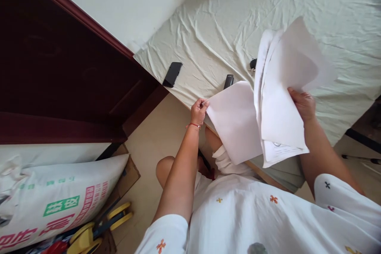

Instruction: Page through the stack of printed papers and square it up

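Observation:
My left hand pinches the corner of a white sheet of paper, which hangs over the near edge of the bed. A thick, curling stack of paper is gripped along its right side by my right hand, with the thumb on top. The single sheet runs partly behind the stack, so its right end is hidden. Some print shows on a page at the bottom of the stack.
On the pale green bed sheet lie a black phone-like case, a small dark device and some keys. A dark red wooden panel stands left. Below it are a large printed sack and a yellow wheeled object.

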The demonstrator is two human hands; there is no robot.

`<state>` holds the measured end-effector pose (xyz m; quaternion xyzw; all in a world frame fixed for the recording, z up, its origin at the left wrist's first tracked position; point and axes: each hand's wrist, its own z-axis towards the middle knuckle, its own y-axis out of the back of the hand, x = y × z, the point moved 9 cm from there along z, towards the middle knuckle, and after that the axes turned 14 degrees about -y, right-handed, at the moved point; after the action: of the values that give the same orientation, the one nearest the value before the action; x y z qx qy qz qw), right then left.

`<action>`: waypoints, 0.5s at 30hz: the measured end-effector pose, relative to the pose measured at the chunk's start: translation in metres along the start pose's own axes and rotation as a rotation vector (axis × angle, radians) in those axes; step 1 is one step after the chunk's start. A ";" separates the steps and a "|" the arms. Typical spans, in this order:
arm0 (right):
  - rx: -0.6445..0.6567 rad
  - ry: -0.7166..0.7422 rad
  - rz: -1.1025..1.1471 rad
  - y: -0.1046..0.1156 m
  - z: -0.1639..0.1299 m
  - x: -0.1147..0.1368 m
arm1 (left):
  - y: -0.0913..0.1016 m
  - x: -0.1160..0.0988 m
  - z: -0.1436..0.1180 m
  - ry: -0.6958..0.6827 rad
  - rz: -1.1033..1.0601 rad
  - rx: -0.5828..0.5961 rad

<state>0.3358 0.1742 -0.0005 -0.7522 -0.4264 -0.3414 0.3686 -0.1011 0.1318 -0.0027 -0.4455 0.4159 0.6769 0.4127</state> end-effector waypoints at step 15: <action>0.102 -0.024 -0.129 -0.027 -0.026 -0.008 | -0.010 0.001 0.002 0.035 -0.014 0.058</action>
<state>0.3032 0.1591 0.0122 -0.7076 -0.4952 -0.3331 0.3783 -0.0925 0.1368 -0.0055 -0.4480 0.4397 0.6537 0.4227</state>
